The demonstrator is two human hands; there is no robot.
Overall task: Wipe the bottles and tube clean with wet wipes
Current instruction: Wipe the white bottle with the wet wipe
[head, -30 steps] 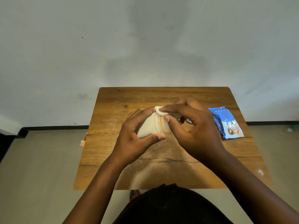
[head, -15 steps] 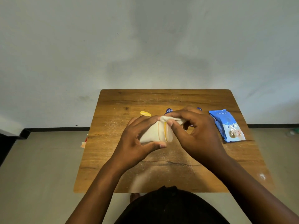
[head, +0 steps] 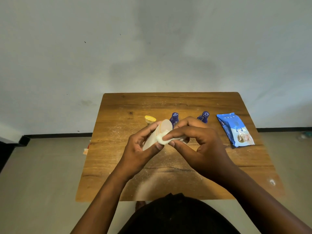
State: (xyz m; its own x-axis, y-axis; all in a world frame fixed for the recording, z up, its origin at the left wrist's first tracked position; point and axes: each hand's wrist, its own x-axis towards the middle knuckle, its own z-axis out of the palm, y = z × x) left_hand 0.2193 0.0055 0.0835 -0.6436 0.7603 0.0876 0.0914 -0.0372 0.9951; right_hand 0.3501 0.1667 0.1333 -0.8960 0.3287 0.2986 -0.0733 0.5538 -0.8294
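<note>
Dim, even indoor light, a soft shadow on the wall (head: 168, 48), wide-angle bending at the edges, slight softness.

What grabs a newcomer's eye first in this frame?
Two hands meeting mid-table: the left hand grips a cream tube, tilted, while the right hand pinches a white wet wipe against its wide end. Behind them stand two blue bottles and a yellow-capped container; a blue wipes pack lies right.
</note>
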